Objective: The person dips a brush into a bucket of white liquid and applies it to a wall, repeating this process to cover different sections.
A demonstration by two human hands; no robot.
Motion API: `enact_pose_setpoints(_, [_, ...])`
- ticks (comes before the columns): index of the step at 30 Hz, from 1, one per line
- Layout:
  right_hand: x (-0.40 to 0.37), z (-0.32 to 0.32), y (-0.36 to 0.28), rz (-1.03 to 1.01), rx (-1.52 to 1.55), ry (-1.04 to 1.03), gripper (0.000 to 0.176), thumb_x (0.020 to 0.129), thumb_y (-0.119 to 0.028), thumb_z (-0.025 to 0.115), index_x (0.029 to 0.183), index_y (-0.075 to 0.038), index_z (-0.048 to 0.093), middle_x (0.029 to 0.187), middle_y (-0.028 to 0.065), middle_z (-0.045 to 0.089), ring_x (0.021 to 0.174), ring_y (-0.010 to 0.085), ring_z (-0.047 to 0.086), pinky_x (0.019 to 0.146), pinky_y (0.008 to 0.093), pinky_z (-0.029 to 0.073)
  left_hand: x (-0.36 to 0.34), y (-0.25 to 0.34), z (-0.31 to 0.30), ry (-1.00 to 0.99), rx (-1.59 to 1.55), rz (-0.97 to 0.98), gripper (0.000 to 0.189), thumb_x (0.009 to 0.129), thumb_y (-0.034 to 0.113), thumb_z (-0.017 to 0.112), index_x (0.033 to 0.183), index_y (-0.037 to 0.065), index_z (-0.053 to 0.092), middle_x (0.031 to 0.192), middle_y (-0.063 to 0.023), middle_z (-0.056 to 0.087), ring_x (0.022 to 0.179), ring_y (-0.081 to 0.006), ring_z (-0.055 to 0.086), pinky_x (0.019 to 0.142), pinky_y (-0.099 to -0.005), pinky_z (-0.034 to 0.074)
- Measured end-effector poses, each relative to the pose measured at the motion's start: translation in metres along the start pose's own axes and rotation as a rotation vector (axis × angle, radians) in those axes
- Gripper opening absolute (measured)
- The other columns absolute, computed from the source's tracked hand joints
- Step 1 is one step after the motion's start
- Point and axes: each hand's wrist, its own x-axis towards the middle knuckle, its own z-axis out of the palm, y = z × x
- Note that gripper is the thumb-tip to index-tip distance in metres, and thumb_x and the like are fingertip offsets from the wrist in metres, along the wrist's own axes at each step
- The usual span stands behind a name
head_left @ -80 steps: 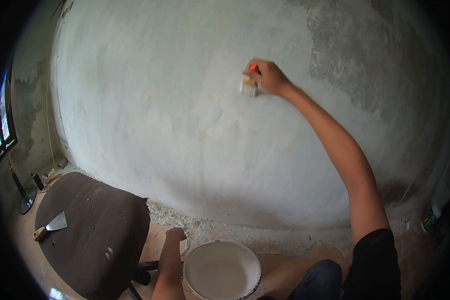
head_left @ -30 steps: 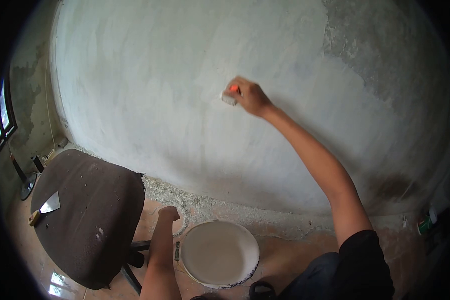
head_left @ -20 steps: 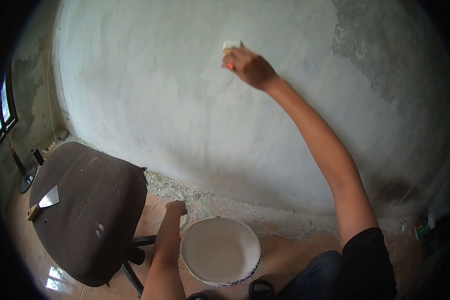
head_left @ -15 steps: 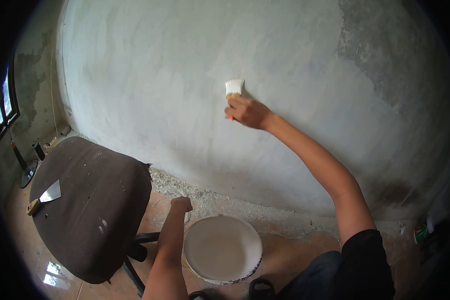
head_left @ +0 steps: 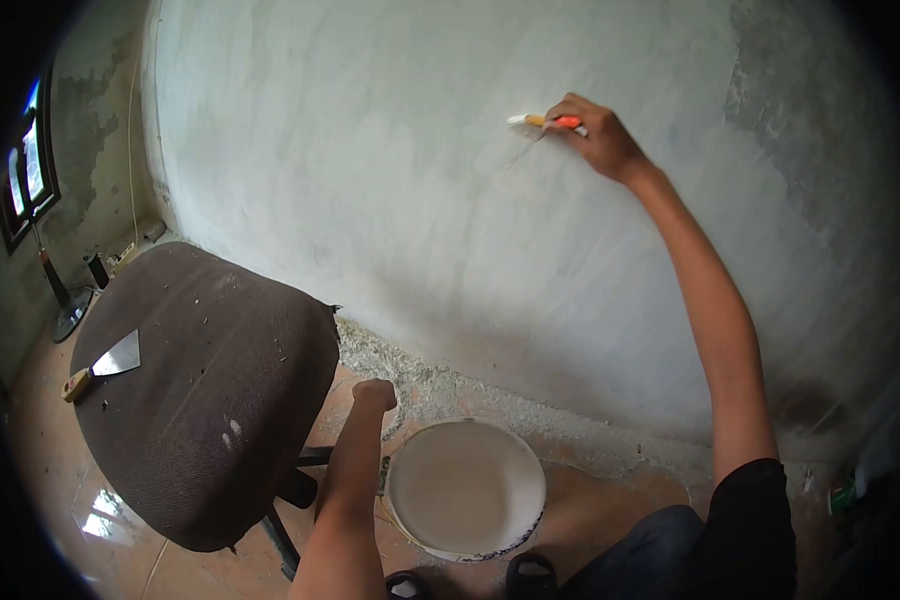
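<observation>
My right hand (head_left: 600, 135) is closed round the handle of a paintbrush (head_left: 536, 121) with white bristles and a yellow and orange handle. The brush is nearly side-on, its bristles pointing left at the pale, patchy wall (head_left: 350, 150). Down by the floor, my left hand (head_left: 375, 394) is curled into a fist beside the bucket's far left edge. Its fingers face away, so anything inside them is hidden. A round bucket (head_left: 538, 520) of smooth greyish-white liquid stands between my arms, near my feet.
A dark padded chair (head_left: 200, 390) stands at left, with a scraper (head_left: 110, 362) lying on its seat. Flaked debris (head_left: 440, 385) lines the wall's base. Far left are a dark stand with a round base (head_left: 70, 315) and a window (head_left: 32, 165). Bare grey plaster (head_left: 800, 120) shows upper right.
My right hand has moved up and right along the wall, and the brush has turned from bristles up to bristles left. My left hand stays closed near the bucket. The view has shifted slightly.
</observation>
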Motion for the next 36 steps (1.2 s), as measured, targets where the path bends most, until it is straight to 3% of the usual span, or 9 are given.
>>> enact_pose_setpoints(6, [-0.004, 0.003, -0.017, -0.064, 0.036, 0.008, 0.012, 0.084, -0.012, 0.065, 0.090, -0.003, 0.061, 0.084, 0.0059, 0.061, 0.073, 0.0211, 0.060, 0.063, 0.0329, 0.048, 0.020, -0.005, 0.009, -0.041, -0.032, -0.025, 0.025, 0.086, 0.018, 0.055, 0.108, 0.012, 0.066, 0.113, -0.0042, 0.064, 0.103, -0.0208, 0.063, 0.078, -0.0360, 0.051])
enact_pose_setpoints(9, [-0.017, 0.014, -0.023, 0.040, 0.099, -0.307, 0.011, 0.083, -0.010, 0.065, 0.092, -0.003, 0.062, 0.090, 0.0051, 0.062, 0.080, 0.0219, 0.060, 0.072, 0.0336, 0.050, 0.022, -0.001, 0.008, -0.056, -0.032, -0.023, 0.028, 0.087, 0.018, 0.054, 0.112, 0.014, 0.065, 0.117, -0.0046, 0.063, 0.106, -0.0218, 0.061, 0.081, -0.0366, 0.051])
enact_pose_setpoints(12, [-0.022, 0.003, 0.002, -0.005, 0.054, -0.173, 0.011, 0.084, -0.009, 0.063, 0.092, -0.003, 0.063, 0.089, 0.0040, 0.063, 0.079, 0.0210, 0.061, 0.070, 0.0325, 0.050, 0.019, 0.011, 0.008, -0.075, -0.038, -0.003, 0.031, 0.088, 0.018, 0.053, 0.116, 0.015, 0.063, 0.122, -0.0050, 0.060, 0.110, -0.0230, 0.059, 0.084, -0.0378, 0.050])
enact_pose_setpoints(16, [-0.019, -0.017, -0.009, 0.068, 0.026, -0.232, 0.012, 0.081, -0.008, 0.065, 0.092, -0.003, 0.064, 0.088, 0.0052, 0.064, 0.080, 0.0202, 0.062, 0.074, 0.0316, 0.052, 0.022, 0.012, 0.016, -0.054, -0.018, 0.013, 0.032, 0.088, 0.018, 0.053, 0.118, 0.015, 0.062, 0.126, -0.0045, 0.058, 0.112, -0.0230, 0.059, 0.086, -0.0388, 0.049])
enact_pose_setpoints(19, [-0.020, -0.005, -0.018, -0.057, 0.127, -0.194, 0.011, 0.081, -0.008, 0.065, 0.092, -0.003, 0.064, 0.088, 0.0047, 0.064, 0.081, 0.0202, 0.062, 0.073, 0.0316, 0.052, 0.032, 0.011, 0.025, -0.091, -0.011, 0.014, 0.032, 0.087, 0.018, 0.054, 0.118, 0.015, 0.062, 0.125, -0.0041, 0.059, 0.111, -0.0225, 0.059, 0.086, -0.0388, 0.050])
enact_pose_setpoints(21, [-0.022, 0.001, -0.021, 0.019, 0.058, -0.405, 0.010, 0.082, -0.008, 0.064, 0.091, -0.003, 0.063, 0.087, 0.0048, 0.064, 0.080, 0.0208, 0.062, 0.074, 0.0313, 0.052, 0.036, 0.008, 0.025, -0.123, -0.008, -0.011, 0.032, 0.087, 0.019, 0.055, 0.118, 0.016, 0.062, 0.125, -0.0039, 0.059, 0.111, -0.0223, 0.059, 0.085, -0.0389, 0.050])
enact_pose_setpoints(27, [-0.020, -0.008, -0.006, 0.006, -0.024, -0.085, 0.012, 0.083, -0.009, 0.065, 0.093, -0.003, 0.063, 0.085, 0.0064, 0.063, 0.075, 0.0211, 0.061, 0.068, 0.0315, 0.049, 0.031, 0.016, 0.020, -0.110, -0.018, 0.022, 0.032, 0.087, 0.020, 0.054, 0.117, 0.016, 0.063, 0.126, -0.0042, 0.058, 0.111, -0.0213, 0.059, 0.085, -0.0391, 0.050])
enact_pose_setpoints(33, [0.009, 0.039, 0.000, -0.150, 0.022, 0.431, 0.011, 0.087, -0.014, 0.062, 0.090, -0.004, 0.061, 0.081, 0.0049, 0.060, 0.066, 0.0221, 0.058, 0.058, 0.0325, 0.046, 0.047, 0.011, 0.038, -0.078, -0.007, 0.033, 0.038, 0.084, 0.031, 0.055, 0.116, 0.011, 0.062, 0.120, -0.0092, 0.061, 0.110, -0.0253, 0.059, 0.090, -0.0409, 0.048])
enact_pose_setpoints(36, [-0.003, 0.056, -0.003, -0.117, -0.040, 0.451, 0.011, 0.088, -0.013, 0.062, 0.089, -0.003, 0.057, 0.077, 0.0075, 0.056, 0.064, 0.0252, 0.057, 0.056, 0.0340, 0.046, 0.039, 0.012, 0.031, -0.089, -0.018, 0.041, 0.037, 0.084, 0.030, 0.055, 0.115, 0.011, 0.062, 0.120, -0.0091, 0.061, 0.110, -0.0256, 0.059, 0.090, -0.0412, 0.048])
